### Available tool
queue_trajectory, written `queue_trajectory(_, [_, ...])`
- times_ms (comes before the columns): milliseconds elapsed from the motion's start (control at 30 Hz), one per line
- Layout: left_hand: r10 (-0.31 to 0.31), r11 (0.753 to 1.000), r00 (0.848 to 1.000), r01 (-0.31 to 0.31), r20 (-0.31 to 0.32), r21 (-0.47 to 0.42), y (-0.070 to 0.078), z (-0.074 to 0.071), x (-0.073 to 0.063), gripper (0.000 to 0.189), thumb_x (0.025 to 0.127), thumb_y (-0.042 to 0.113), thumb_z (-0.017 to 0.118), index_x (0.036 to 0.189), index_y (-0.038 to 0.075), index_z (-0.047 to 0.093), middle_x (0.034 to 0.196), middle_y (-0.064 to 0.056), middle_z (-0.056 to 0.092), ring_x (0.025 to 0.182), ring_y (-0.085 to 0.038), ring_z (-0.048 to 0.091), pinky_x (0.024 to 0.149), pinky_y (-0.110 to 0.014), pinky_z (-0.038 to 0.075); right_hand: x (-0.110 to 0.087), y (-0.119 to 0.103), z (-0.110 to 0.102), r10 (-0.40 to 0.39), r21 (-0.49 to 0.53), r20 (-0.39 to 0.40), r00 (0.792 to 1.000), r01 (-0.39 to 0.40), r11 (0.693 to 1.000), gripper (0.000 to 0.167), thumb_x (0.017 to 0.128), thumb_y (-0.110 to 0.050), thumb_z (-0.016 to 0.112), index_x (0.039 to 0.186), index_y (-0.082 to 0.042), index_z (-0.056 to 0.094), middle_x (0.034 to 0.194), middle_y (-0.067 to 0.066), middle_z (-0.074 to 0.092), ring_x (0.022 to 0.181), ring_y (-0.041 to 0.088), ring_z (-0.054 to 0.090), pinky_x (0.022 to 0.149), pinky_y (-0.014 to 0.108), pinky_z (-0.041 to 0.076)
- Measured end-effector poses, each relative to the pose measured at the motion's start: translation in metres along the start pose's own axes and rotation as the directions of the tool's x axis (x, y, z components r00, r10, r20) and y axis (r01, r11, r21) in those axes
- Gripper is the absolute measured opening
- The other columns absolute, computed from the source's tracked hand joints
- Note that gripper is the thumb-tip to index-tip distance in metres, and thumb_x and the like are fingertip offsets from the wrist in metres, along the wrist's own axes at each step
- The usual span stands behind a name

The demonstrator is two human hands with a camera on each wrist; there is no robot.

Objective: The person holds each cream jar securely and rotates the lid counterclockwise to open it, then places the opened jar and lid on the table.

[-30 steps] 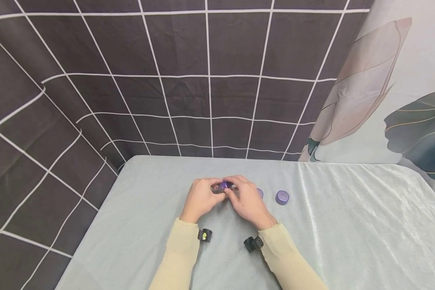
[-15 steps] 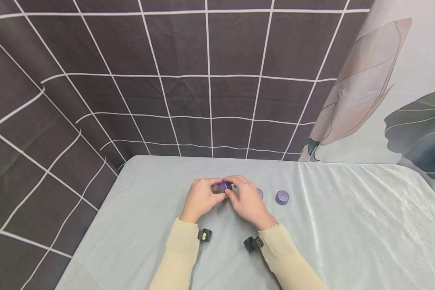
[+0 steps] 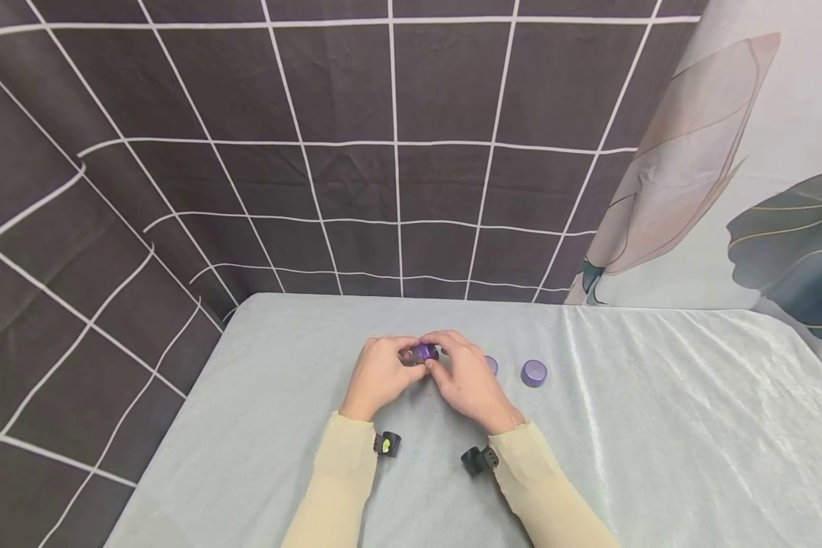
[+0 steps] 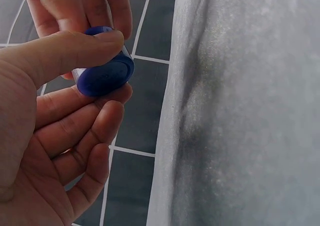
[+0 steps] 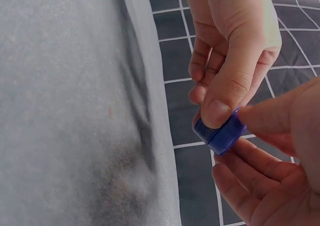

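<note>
Both hands meet over the middle of the table around a small round purple jar (image 3: 425,352). My left hand (image 3: 378,373) pinches one end of it between thumb and fingers. On its other end, my right hand (image 3: 469,377) has thumb and fingertips closed. Seen from the right wrist, the jar (image 5: 231,135) has a bright purple band in the right fingers and a darker lettered part under the left thumb. The left wrist view shows its flat, round blue-purple face (image 4: 106,78) tilted toward the camera.
A purple round piece (image 3: 533,373) of similar size lies to the right on the pale cloth-covered table (image 3: 657,426). Another purple piece (image 3: 492,365) is partly hidden behind the right hand. A dark gridded cloth (image 3: 349,183) hangs along the table's back and left.
The jar has turned slightly between the fingers, showing a little more of its purple side. Both hands stay almost in place, and the pieces on the table have not moved.
</note>
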State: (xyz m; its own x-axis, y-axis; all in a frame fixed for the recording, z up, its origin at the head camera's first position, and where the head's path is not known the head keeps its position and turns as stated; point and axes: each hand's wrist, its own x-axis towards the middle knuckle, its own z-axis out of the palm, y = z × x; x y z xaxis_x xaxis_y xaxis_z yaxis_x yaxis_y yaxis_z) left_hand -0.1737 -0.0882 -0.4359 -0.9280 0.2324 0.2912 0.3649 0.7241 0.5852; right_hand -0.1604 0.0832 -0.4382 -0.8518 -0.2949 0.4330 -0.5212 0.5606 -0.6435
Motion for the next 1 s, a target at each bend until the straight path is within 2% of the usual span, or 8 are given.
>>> queue_trajectory(467, [-0.003, 1.000, 1.000, 0.003, 0.005, -0.008, 0.0025, -0.0001, 0.0005, 0.028, 0.076, 0.021, 0.082, 0.102, 0.011, 0.080, 0.067, 0.010, 0.062, 0.060, -0.007, 0.051, 0.059, -0.025, 0.043, -0.0014, -0.0020, 0.0003, 0.095, 0.010, -0.019, 0.995, -0.095, 0.995, 0.034, 0.093, -0.018, 0.070, 0.123, -0.002, 0.066, 0.120, 0.013, 0.067, 0.104, 0.029, 0.067, 0.087, 0.041, 0.055])
queue_trajectory(767, [-0.004, 1.000, 1.000, 0.004, 0.008, -0.008, 0.0034, 0.0008, 0.0003, 0.028, 0.076, 0.021, 0.082, 0.102, 0.011, 0.080, 0.068, 0.009, 0.064, 0.061, -0.006, 0.052, 0.059, -0.025, 0.044, -0.0016, -0.0031, 0.0017, 0.128, 0.007, -0.042, 0.991, -0.127, 0.992, 0.037, 0.093, -0.023, 0.070, 0.123, -0.001, 0.066, 0.117, 0.014, 0.067, 0.102, 0.027, 0.067, 0.086, 0.041, 0.055])
queue_trajectory(1000, [-0.010, 1.000, 1.000, 0.010, 0.011, -0.007, 0.0039, 0.0012, 0.0003, 0.030, 0.077, 0.022, 0.083, 0.103, 0.009, 0.079, 0.072, 0.008, 0.068, 0.063, -0.007, 0.054, 0.061, -0.026, 0.046, -0.0015, -0.0038, 0.0025, 0.184, 0.024, -0.056, 0.981, -0.183, 0.983, 0.039, 0.094, -0.027, 0.069, 0.122, -0.001, 0.066, 0.116, 0.015, 0.068, 0.096, 0.026, 0.069, 0.083, 0.044, 0.055])
